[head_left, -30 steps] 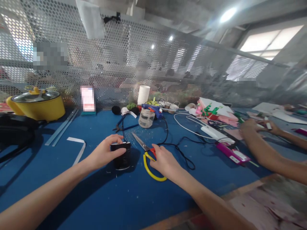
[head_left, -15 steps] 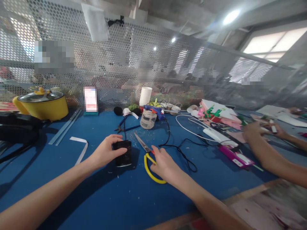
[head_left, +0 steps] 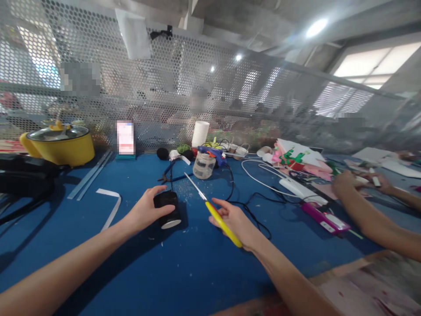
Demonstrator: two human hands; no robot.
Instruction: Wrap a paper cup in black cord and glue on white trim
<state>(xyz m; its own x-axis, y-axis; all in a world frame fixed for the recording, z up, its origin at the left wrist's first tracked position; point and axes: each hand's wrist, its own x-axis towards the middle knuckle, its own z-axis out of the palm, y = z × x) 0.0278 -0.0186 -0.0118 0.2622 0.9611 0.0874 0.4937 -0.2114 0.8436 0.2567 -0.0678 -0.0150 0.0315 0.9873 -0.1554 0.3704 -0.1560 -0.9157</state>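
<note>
Left hand (head_left: pixel 146 213) closed round a black can (head_left: pixel 167 206), thumb on the near side, fingers curled over the far side. Can tipped over on the blue table (head_left: pixel 138 263), pale end turned toward the camera and down, dark body leaning away. Resting on the table or lifted just clear of it: hard to tell.

Right hand (head_left: pixel 237 221) gripped on scissors (head_left: pixel 215 213) by the yellow handle, forefinger stretched out above it, other fingers folded underneath. Scissors raised off the table, long axis on a slant: handle low and near at the right, thin blades running up, away and to the left, tip ending past the can and to its right. Blades seemingly together, though too thin to be sure.

Can therefore left of the blades, just beside them but apart, with nothing between the two. Left hand on the can itself; right hand near, across a short gap to its right.

Beyond the tip: dark pliers (head_left: pixel 167 176), a clear jar (head_left: pixel 204 165), a blue glue gun (head_left: pixel 212 152) behind it, a white cup (head_left: pixel 200 133) against the mesh screen (head_left: pixel 158 96). Black cord (head_left: pixel 253 213) looping over the table just behind the right hand.

Bent white strip (head_left: pixel 112 206) lying left of the left forearm. Yellow pot (head_left: pixel 62 149) far off at the back left. Off to the right and well apart, a co-worker's hand (head_left: pixel 344 184) among papers, with a pink box (head_left: pixel 325 219) in front of it.
</note>
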